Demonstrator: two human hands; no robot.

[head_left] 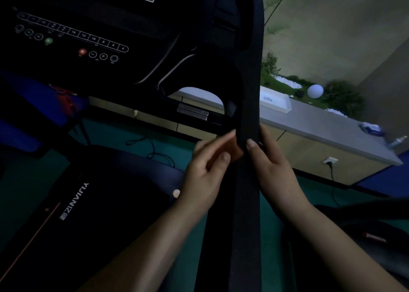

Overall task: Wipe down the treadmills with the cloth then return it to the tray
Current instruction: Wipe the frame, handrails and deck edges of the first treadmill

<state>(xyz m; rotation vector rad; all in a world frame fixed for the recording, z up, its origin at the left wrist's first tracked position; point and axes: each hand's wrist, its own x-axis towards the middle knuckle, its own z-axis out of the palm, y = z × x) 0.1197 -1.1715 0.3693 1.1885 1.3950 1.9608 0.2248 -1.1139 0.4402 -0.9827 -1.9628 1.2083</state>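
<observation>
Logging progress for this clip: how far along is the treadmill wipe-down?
Done: nothing can be confirmed; no surface shows wiping marks in this dim light. In hand: both hands work on the black upright post of the treadmill, the left hand pressing an orange cloth against it, the right hand gripping the other side. Left: returning the cloth to the white tray on the counter.
</observation>
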